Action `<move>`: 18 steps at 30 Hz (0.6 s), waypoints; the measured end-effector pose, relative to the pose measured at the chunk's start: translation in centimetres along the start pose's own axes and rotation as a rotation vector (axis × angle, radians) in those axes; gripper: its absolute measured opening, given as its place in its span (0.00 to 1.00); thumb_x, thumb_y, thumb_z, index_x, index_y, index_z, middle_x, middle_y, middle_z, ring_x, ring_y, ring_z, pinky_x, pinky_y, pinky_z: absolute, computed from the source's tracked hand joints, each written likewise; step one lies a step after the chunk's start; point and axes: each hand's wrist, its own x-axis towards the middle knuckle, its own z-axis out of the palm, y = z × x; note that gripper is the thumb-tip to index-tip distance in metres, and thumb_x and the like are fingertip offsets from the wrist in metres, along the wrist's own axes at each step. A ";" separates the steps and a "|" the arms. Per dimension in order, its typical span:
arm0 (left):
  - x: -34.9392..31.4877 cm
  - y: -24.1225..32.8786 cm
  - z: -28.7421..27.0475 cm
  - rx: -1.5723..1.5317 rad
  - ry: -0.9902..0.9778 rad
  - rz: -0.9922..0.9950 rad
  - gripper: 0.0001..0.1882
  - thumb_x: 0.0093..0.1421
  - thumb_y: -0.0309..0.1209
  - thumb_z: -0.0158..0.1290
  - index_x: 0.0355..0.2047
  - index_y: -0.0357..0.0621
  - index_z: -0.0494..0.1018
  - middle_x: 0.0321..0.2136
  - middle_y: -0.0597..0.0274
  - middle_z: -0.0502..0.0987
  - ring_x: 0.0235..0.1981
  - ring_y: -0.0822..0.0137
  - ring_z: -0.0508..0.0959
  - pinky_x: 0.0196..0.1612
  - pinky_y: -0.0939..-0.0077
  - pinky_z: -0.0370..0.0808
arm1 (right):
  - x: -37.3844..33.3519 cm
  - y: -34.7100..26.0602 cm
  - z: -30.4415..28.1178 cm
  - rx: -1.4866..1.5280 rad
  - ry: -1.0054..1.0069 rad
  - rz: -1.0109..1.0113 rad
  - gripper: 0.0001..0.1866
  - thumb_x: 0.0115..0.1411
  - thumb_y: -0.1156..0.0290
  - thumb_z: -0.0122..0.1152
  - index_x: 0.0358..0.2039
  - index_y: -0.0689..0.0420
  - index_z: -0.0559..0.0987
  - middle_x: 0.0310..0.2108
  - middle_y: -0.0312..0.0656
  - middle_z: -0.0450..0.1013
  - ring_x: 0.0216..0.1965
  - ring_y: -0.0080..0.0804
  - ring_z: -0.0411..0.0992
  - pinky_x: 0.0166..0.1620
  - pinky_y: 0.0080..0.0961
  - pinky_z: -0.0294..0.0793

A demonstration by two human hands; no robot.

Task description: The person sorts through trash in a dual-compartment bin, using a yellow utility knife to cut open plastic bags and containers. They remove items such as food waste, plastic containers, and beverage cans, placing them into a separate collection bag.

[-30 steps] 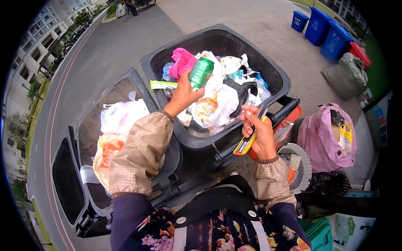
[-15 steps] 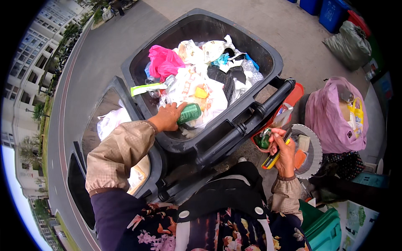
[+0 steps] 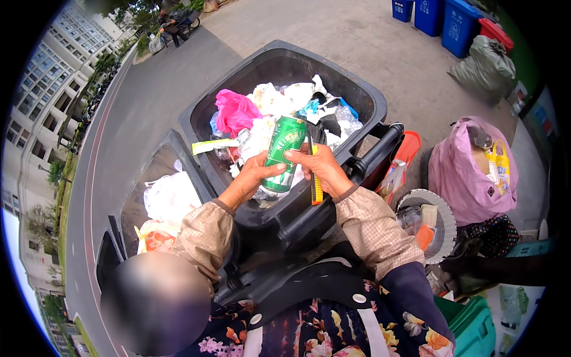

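Over the dark grey wheeled bin (image 3: 363, 89), my left hand (image 3: 247, 178) is closed round the side of a green drink can (image 3: 288, 140), which stands nearly upright with a slight tilt. From the other side, the thumb of my right hand (image 3: 324, 169) presses on the can. A yellow and black utility knife (image 3: 317, 189) is gripped in that same right hand, its handle pointing down. Behind the can lies heaped rubbish: a bright pink plastic bag (image 3: 235, 112), crumpled white bags (image 3: 267, 98) and a green-white wrapper (image 3: 214, 146).
On the left stands a second bin holding white bags (image 3: 172, 196). To my right are a round basket (image 3: 449, 232) with small items, a red container (image 3: 409, 146) and a pink sack (image 3: 470, 172). Blue bins (image 3: 461, 27) and a grey-green sack (image 3: 485, 68) stand farther off. A person (image 3: 171, 27) is in the distance.
My left hand has lifted the green can off the rubbish and moved it right. My right hand has come from above the basket to the can, keeping the knife. The view has shifted.
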 end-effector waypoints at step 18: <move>7.1 4.0 11.5 0.514 -0.480 0.376 0.39 0.51 0.52 0.52 0.54 0.38 0.55 0.48 0.51 0.65 0.44 0.64 0.70 0.47 0.73 0.65 | -13.5 -6.4 -11.1 -0.208 0.569 -0.297 0.09 0.49 0.68 0.64 0.26 0.60 0.76 0.18 0.30 0.67 0.16 0.13 0.59 0.20 0.11 0.58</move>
